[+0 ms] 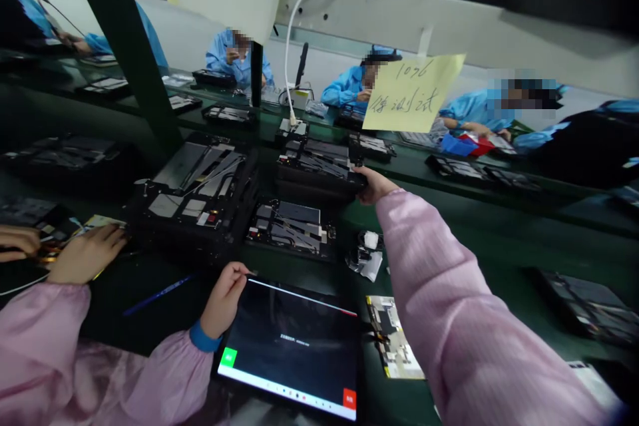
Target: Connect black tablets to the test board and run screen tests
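Left hand (224, 301) pinching a thin stylus (251, 273) above a lit tablet (289, 353), right hand (375, 186) curled on the edge of a black test tray (319, 173), a co-worker's hand (87, 253) nearby

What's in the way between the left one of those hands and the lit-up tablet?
Nothing visible. The left hand is right by the upper corner of the tablet, pinching a small dark tip, and no object lies between them.
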The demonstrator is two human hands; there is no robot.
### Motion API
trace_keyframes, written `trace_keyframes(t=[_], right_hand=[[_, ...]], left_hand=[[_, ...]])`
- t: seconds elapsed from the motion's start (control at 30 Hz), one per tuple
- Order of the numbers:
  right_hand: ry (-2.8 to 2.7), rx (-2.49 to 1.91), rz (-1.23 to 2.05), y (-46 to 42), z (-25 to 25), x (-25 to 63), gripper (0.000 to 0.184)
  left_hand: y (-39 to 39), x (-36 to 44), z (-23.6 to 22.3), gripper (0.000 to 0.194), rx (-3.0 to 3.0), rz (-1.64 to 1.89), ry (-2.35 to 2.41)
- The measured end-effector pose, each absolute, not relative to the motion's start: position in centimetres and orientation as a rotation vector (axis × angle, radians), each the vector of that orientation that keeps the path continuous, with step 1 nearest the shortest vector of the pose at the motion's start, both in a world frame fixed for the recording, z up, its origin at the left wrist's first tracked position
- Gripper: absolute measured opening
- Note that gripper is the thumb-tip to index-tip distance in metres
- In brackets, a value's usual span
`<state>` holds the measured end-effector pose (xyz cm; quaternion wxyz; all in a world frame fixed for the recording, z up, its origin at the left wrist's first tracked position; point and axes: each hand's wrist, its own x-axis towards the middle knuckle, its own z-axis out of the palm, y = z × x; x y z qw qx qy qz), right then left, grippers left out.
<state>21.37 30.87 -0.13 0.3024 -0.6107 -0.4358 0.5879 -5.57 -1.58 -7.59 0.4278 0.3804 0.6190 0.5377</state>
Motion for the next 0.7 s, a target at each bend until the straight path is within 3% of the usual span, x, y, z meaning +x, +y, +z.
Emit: trace_keyframes(t=[0.17,0.7], right_hand=[[-1.062,-1.724,1.597,30.8,0.7,20.5,0.036],[-1.008,-1.692,1.595,30.6,1.9,17.2,0.027]], left_hand=[[-1.8,-5.6,-7.5,0.020,0.962,1.357,1.522],[-1.8,-5.6,-7.3,0.019,0.989,1.361,1.547]])
